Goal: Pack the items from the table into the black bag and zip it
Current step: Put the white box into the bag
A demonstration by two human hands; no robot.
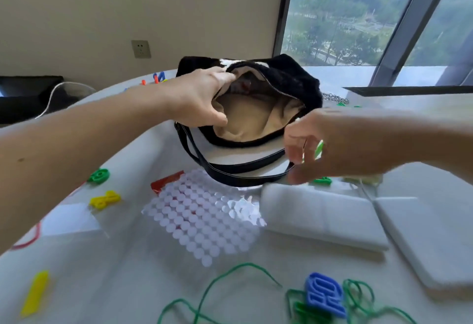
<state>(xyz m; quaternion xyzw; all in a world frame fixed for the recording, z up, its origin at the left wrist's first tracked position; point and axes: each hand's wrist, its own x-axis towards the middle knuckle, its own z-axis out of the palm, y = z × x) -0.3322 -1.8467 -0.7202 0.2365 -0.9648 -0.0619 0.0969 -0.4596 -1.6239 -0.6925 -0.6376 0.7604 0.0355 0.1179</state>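
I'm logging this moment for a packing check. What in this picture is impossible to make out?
- Head view: what the right hand holds; motion blur leaves only a green sliver between the fingers.
- Dark item deep in the black bag: shadowed, unidentifiable.
- Left hand covers the bag's rim there.
- Green cord: cut off by the bottom edge.

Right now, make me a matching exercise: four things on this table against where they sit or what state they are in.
Things:
1. bag
2. dot sheet
3. blue piece
4. left hand

States or places:
A. front edge, among green cord
B. gripping the bag's rim
C. unzipped, tan lining showing
D. flat, just in front of the bag strap

Pairs: 1-C, 2-D, 3-A, 4-B
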